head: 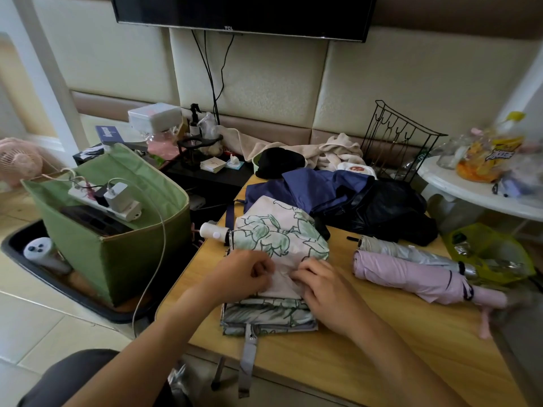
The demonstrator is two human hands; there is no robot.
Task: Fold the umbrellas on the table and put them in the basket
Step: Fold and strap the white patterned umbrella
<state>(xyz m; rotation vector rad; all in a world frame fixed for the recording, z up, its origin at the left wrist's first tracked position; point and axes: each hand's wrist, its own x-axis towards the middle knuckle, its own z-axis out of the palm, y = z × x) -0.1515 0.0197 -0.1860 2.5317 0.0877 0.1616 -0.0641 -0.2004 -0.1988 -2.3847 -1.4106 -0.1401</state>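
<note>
Two hands work on the floral umbrella (pixel 279 239), which lies at the centre of the frame on the wooden table (pixel 382 333), its white handle (pixel 213 230) pointing toward the left. The left hand (pixel 244 274) has its fingers curled and pinches a pale panel of the canopy; the right hand (pixel 323 289) lies just beside it, fingers bent, and presses or pinches the same fabric, though the exact grip is partly hidden. The pleats nearest the lower edge already lie flat and stacked, and the closing strap (pixel 248 356) hangs over the table edge, unfastened. The step in hand appears to be flattening the panels one over another before rolling. The next move likely calls for gathering the remaining loose fabric toward the upper part of the umbrella, rolling the canopy tight round the shaft, and wrapping the strap. To the right, a pink umbrella (pixel 417 277) and a silver umbrella (pixel 411 254) lie rolled; a blue umbrella (pixel 317 189) and a black umbrella (pixel 390 212) remain loose behind. The green basket (pixel 117 254) stands at the left, off the table, with a power strip (pixel 102 198) resting in it.
</note>
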